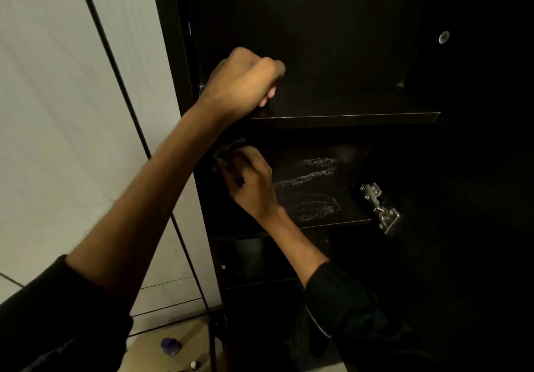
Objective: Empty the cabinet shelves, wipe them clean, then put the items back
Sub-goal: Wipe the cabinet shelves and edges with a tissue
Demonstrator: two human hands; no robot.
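A black cabinet stands open with bare shelves. My left hand [245, 82] is a fist resting on the left end of the upper shelf [361, 116]; I cannot see anything in it. My right hand [248, 181] reaches onto the middle shelf [341, 215] near its left wall and grips a dark cloth [228, 150], mostly hidden by the fingers. Pale wet streaks [312, 184] run across the middle shelf to the right of that hand. A lower shelf [254, 270] shows below, dark and hard to make out.
A metal door hinge [381, 207] sits on the cabinet's right side, and a round fitting [444, 37] higher up. White panels [57, 111] are to the left. On the floor lie a blue bottle [171, 346] and a small item [193, 365].
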